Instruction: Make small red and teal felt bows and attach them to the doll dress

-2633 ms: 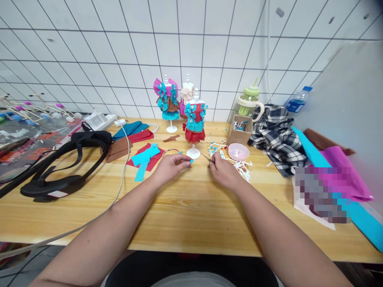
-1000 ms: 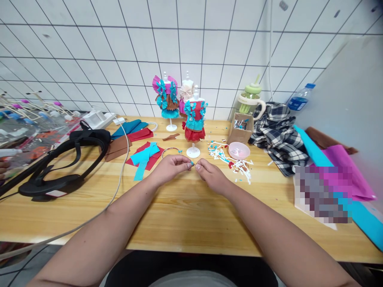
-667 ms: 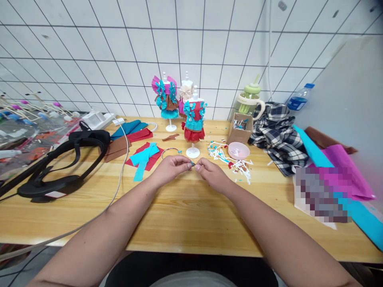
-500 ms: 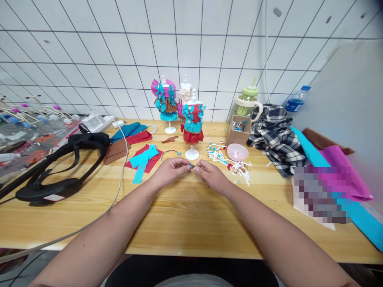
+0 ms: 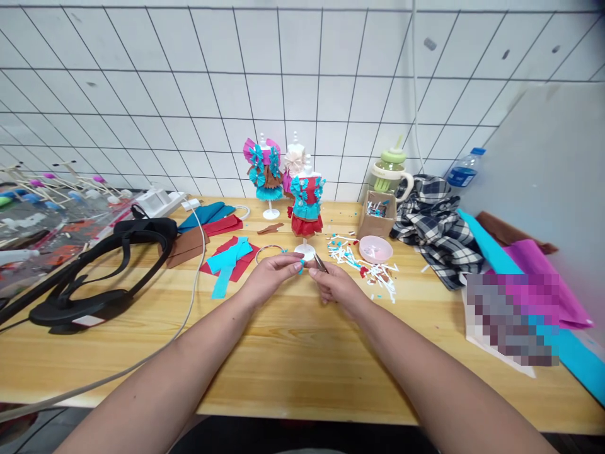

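My left hand (image 5: 275,272) pinches a small blue paper piece (image 5: 301,267) between thumb and fingertips. Closed round a slim dark pointed tool (image 5: 321,264), my right hand (image 5: 336,282) is close beside it, the fingertips of both hands nearly meeting. The tool's exact kind is too small to tell. Just behind the hands stands a small dress form (image 5: 307,208) on a white base, dressed in red and blue paper with blue bows. A thin ring (image 5: 269,254) lies left of it, near crossed blue strips (image 5: 229,263) on red paper (image 5: 242,267).
Paper scraps (image 5: 382,277) are strewn by a pink dish (image 5: 375,250) and cardboard box (image 5: 377,222). Two more dress forms (image 5: 271,213) stand behind. A black headset (image 5: 118,296) and a white cable (image 5: 191,302) occupy the left; a plaid cloth (image 5: 437,214) and paper rolls (image 5: 529,277) the right.
The dark tool now shows in my right hand, pointing up and forward. The blue piece shows more clearly at my left fingertips. The view has tilted slightly upward.
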`<state>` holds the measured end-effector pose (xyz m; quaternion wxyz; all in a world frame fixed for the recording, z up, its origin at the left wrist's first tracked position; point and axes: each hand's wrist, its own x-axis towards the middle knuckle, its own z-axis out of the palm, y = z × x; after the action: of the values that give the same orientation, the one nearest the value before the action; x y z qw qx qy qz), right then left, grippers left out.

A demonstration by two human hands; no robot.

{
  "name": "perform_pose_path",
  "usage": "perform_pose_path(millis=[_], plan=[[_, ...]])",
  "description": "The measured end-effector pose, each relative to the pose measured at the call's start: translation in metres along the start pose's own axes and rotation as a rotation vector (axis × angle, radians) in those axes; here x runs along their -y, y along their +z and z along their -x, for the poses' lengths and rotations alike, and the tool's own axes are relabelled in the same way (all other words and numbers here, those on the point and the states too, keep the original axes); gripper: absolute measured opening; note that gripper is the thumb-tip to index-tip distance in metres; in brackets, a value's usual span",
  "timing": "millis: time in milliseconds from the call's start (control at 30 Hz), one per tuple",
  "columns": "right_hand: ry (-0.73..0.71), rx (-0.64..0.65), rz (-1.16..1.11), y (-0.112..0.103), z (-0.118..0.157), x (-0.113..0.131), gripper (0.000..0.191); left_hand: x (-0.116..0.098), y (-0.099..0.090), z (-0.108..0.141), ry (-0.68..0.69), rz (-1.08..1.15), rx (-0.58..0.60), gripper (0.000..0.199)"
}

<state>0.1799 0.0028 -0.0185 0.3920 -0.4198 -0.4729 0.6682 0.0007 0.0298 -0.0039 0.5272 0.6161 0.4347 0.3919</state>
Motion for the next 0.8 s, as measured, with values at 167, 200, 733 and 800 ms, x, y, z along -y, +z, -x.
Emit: perform_pose_path(millis=[167, 200, 733, 800], plan=[[0.171, 0.11, -0.312, 0.001, 0.003, 0.003, 0.032, 0.0, 0.012, 0.003, -0.001, 0.045, -0.002, 0.043], [0.181, 0.107, -0.317, 0.001, 0.003, 0.003, 0.032, 0.0, 0.013, 0.003, 0.006, 0.044, -0.004, 0.044], [-0.223, -0.249, 0.664, -0.009, 0.0, 0.006, 0.015, -0.009, 0.001, 0.006, 0.091, -0.442, 0.079, 0.031], [-0.252, -0.283, 0.718, -0.008, 0.0, 0.006, 0.014, -0.008, 0.004, 0.007, 0.116, -0.498, 0.066, 0.029]])
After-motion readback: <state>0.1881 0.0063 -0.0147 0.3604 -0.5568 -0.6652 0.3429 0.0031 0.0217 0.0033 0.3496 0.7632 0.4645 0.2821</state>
